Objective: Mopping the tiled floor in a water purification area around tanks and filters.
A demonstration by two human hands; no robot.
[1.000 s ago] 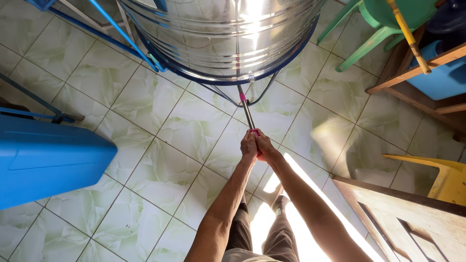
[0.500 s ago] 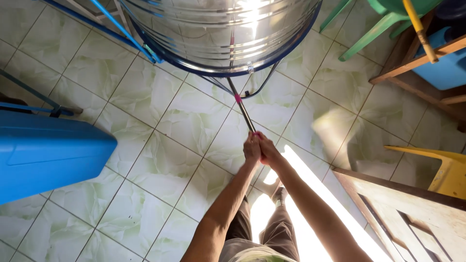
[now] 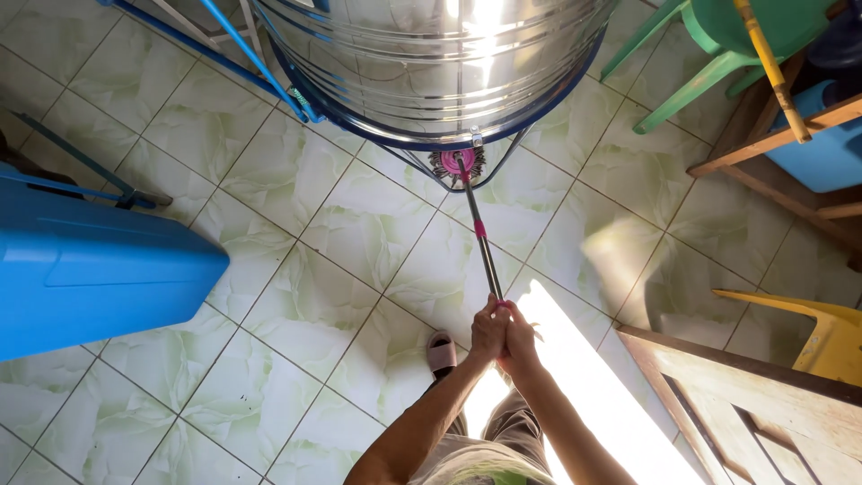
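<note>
Both my hands grip the top of a metal mop handle [image 3: 481, 242] with pink bands. My left hand [image 3: 488, 330] and my right hand [image 3: 519, 339] are clasped together around it, just above my sandalled foot [image 3: 440, 352]. The handle slants away to a pink round mop head [image 3: 458, 164] on the green-white tiled floor [image 3: 314, 269], at the lower edge of a big shiny steel tank [image 3: 431, 63] on a dark frame.
A blue plastic container [image 3: 90, 260] lies at the left. Blue pipes [image 3: 242, 54] run by the tank. Green plastic chair [image 3: 709, 45], a wooden shelf [image 3: 781, 135], a yellow chair [image 3: 817, 332] and a wooden door [image 3: 745, 413] crowd the right side. A sunlit strip [image 3: 575, 377] crosses the tiles.
The mop head has come out from under the tank and now shows at its edge. My hands have moved back toward me and lower.
</note>
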